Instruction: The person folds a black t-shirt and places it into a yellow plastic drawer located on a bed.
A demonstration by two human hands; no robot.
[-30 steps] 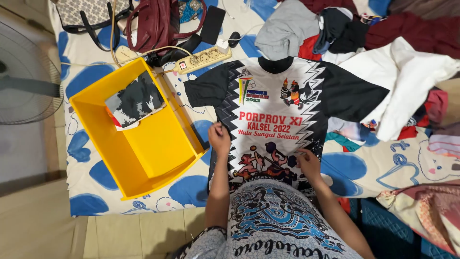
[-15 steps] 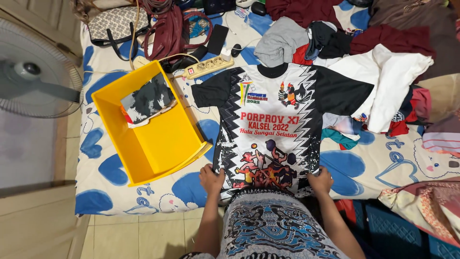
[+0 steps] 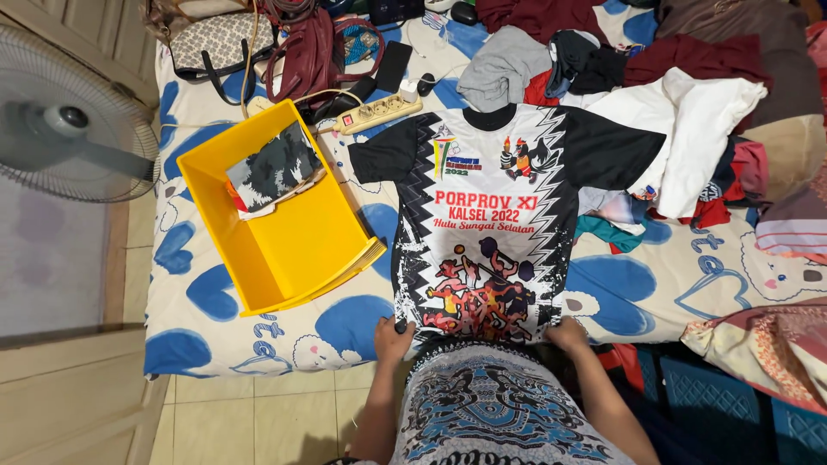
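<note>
The bed [image 3: 258, 331] carries a jersey [image 3: 491, 215] spread flat at frame centre, long axis running up from the hands — left hand [image 3: 393, 337] and right hand [image 3: 568, 333] each pinching a lower hem corner, equally near.

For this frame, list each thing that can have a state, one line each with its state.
Black-and-white printed jersey: spread flat, front up.
Left hand: gripping jersey hem.
Right hand: gripping jersey hem.
Yellow plastic bin: open, holding one folded camouflage cloth.
Clothes pile: unfolded.
</note>
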